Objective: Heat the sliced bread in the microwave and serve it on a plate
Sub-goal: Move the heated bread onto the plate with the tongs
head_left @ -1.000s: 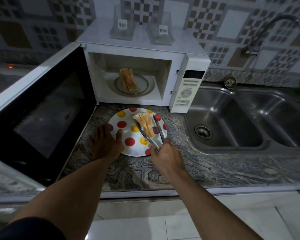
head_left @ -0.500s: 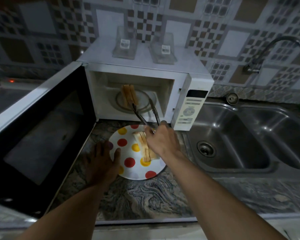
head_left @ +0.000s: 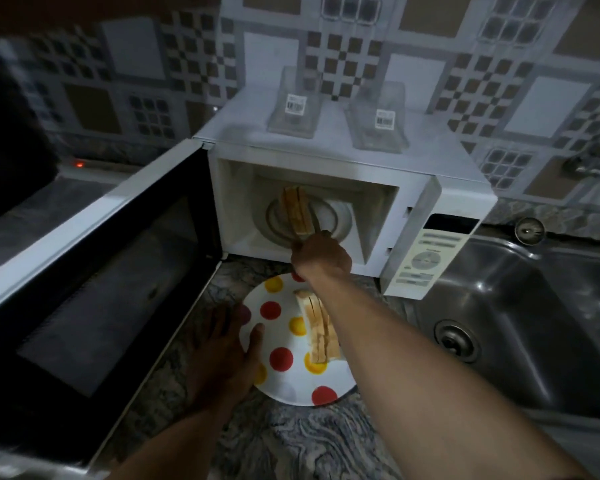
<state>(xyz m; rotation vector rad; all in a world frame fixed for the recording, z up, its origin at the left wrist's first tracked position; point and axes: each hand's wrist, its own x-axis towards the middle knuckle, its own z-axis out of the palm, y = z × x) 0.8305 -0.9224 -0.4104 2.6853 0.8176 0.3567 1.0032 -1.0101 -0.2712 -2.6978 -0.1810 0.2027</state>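
From the head camera, my right hand reaches into the open white microwave oven, fingers curled tight round thin metal tongs. Only a short stretch of them shows above the knuckles. Just beyond the knuckles, the toasted bread slices stand on edge on the round glass turntable. I cannot tell whether the tongs touch them.

More sliced bread lies on the white round plate with red and yellow dots, under my outstretched right forearm. My left hand lies flat on the grey marbled tabletop, fingers relaxed and spread, thumb on the plate's rim.

Two clear plastic containers on the oven carry barcode stickers. The control panel's writing is too blurred to read.
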